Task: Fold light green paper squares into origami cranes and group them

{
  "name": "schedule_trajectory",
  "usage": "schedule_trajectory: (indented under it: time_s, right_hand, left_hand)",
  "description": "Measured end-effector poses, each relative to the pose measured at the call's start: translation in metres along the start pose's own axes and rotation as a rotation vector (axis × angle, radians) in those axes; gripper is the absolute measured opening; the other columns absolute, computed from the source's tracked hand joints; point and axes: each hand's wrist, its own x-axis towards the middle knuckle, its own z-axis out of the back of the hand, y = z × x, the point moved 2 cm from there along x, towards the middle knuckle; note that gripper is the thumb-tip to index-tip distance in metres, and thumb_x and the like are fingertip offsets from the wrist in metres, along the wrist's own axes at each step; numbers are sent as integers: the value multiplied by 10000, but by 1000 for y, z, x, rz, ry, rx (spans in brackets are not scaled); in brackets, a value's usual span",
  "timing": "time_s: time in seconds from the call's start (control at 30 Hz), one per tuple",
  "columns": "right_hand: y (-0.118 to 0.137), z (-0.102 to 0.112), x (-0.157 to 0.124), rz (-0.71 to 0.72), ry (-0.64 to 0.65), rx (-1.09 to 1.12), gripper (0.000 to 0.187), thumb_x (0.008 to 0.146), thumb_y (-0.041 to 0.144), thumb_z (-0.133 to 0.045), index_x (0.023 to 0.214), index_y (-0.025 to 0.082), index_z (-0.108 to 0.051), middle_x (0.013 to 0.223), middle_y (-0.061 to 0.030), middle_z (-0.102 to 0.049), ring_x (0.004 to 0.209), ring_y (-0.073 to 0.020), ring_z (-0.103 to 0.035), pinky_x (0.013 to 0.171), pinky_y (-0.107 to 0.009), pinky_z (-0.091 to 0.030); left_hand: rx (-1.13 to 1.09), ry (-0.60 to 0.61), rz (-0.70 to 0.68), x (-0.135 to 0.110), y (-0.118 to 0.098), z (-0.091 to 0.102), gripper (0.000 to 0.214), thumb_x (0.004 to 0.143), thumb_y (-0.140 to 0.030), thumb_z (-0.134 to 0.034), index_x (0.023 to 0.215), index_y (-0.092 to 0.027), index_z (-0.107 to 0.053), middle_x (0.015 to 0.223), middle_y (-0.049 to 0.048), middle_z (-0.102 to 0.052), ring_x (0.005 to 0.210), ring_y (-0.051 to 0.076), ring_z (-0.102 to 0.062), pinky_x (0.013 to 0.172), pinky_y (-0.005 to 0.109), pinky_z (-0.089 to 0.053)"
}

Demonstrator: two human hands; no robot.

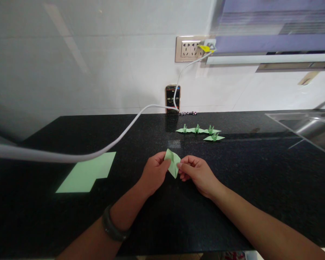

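Pinching from both sides, the left hand [154,172] and the right hand [197,174] hold a small folded green paper [172,163] just above the black counter [260,169], a little below the middle of the view. The left thumb and fingertips close on the paper's left edge, the right thumb and forefinger on its right edge; both hands are grasping it, neither is slack. The paper stands as a narrow kite shape, one point down and one corner tilted up toward 11 o'clock. It is judged very light and thin, stiff only along its creases, easily crushed or torn; the firm folded edges and layered points look like the best places to take hold, with fingertips rather than the whole hand. A dark band [114,228] circles the left wrist.

At 1 o'clock from the hands, well apart, four finished paper cranes [202,132] of the same green sit on the counter, three in a row and one just in front. At 9 o'clock, flat green sheets [88,174] lie overlapping. A white cable [119,139] sweeps from the left edge across the counter to a phone [173,98] propped against the wall at 12 o'clock, its screen showing a timer. A further lead rises to a wall socket [189,48]. At 3 o'clock, near the counter's right end, a clear panel [300,126] shows, partly cut off.
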Motion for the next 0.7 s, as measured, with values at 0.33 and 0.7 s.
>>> schedule_trajectory:
  time_s: [0.33, 0.7]
  right_hand:
    - [0, -1, 1, 9, 26, -12, 173, 678, 286, -605, 750, 161, -509, 573, 42, -522, 454, -60, -473, 426, -183, -382]
    - [8, 6, 0, 334, -108, -303, 138, 732, 301, -558, 776, 192, -630, 679, -8, -570, 583, -111, -501, 543, -246, -420]
  left_hand:
    - [5, -29, 4, 2, 0, 1, 233, 709, -300, -543, 859, -139, -618, 702, 17, -613, 647, 141, -558, 596, 245, -439]
    - [116, -5, 9, 0, -2, 0, 258, 716, -329, -520, 845, -143, -645, 679, 22, -619, 597, 136, -543, 543, 235, -418]
